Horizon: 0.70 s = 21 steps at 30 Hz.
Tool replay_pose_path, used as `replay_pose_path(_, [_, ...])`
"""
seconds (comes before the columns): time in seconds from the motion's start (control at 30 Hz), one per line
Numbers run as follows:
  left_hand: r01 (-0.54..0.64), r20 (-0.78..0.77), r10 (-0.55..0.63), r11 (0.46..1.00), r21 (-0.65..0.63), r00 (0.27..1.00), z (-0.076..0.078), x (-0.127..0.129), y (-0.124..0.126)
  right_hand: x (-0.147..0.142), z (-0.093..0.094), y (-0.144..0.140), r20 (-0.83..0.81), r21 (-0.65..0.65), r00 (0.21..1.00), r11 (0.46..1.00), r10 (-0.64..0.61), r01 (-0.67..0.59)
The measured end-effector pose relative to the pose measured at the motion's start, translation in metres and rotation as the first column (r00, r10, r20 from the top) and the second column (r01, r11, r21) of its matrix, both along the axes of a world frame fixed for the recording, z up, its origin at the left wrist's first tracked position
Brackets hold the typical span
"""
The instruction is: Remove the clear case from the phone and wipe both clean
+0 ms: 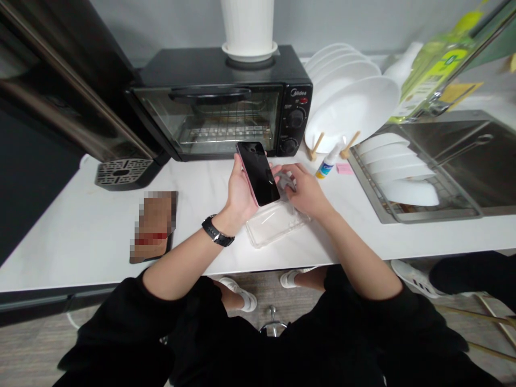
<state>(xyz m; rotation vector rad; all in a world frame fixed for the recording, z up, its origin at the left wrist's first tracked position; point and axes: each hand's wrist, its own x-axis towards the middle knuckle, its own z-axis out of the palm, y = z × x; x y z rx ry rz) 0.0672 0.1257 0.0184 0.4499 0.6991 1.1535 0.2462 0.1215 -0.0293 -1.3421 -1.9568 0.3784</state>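
Note:
My left hand is wrapped round a smartphone with a dark, glossy screen and a pinkish edge, holding it tilted above the counter. Beside the phone's right edge, my right hand pinches a small crumpled grey cloth. Under both hands a clear phone case lies on the white counter, its far part hidden by the phone and the right hand. A little spray bottle with a blue label stands beyond my right hand, next to a pink block.
A black toaster oven stands behind my hands, with a white pot on top. White plates lean in a rack at right, beside the sink with bowls. A second, partly blurred phone-like slab lies at left.

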Motion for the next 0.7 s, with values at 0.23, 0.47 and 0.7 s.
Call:
replay_pose_path(0.23, [0.054,0.026,-0.055,0.998,0.026,0.998,0.001,-0.001,-0.001,0.0,0.007,0.0,-0.116,0.128,0.993,0.991,-0.023,0.037])
replay_pose_path(0.47, [0.16,-0.048,-0.162,0.987,-0.034,0.986,0.002,-0.001,0.002,0.002,0.007,0.0,-0.079,0.187,0.997,0.982,-0.003,0.017])
replay_pose_path(0.7, [0.28,-0.186,-0.284,0.959,-0.05,0.941,-0.002,-0.008,0.016,-0.002,0.022,-0.007,-0.02,0.256,0.985,0.953,0.172,-0.161])
